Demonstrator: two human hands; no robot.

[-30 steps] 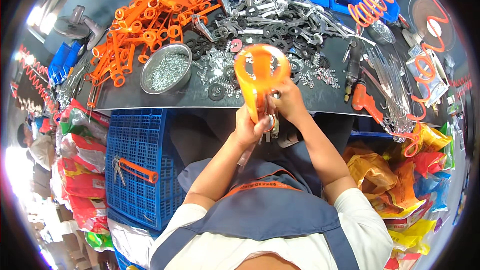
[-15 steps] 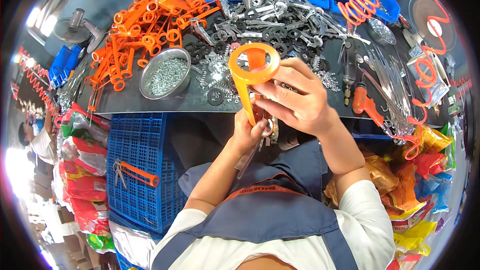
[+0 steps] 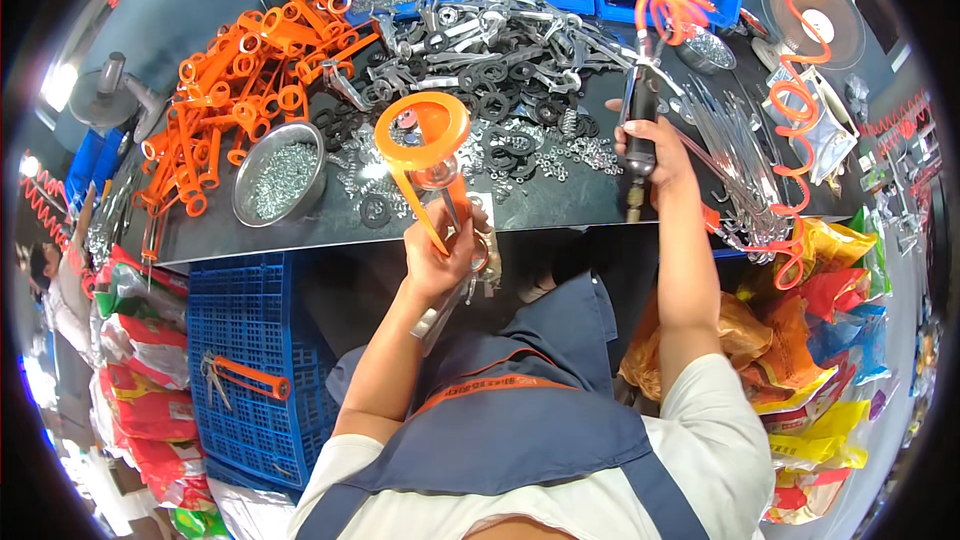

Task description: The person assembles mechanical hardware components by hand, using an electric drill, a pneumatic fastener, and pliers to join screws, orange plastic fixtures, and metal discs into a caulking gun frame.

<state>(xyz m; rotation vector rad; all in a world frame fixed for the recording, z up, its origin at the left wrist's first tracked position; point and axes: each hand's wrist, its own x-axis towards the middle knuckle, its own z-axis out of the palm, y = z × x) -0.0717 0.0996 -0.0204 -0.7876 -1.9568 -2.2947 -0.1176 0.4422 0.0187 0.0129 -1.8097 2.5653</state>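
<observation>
The left hand (image 3: 437, 252) grasps the orange ring-ended piece (image 3: 440, 122), ring above the grip, and the right hand (image 3: 657, 147), well to its right, grips the dark driver (image 3: 645, 95); judged step: tool pick-up, next calling for steady left-hand support.

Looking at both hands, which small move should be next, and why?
Perhaps bring the black tool over to the orange ring-ended part: the right hand grips the tool, the left hand holds the part, and a gap separates the two.

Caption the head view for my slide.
Left hand holds an orange ringed part; right hand grasps a dark tool at the bench.
</observation>
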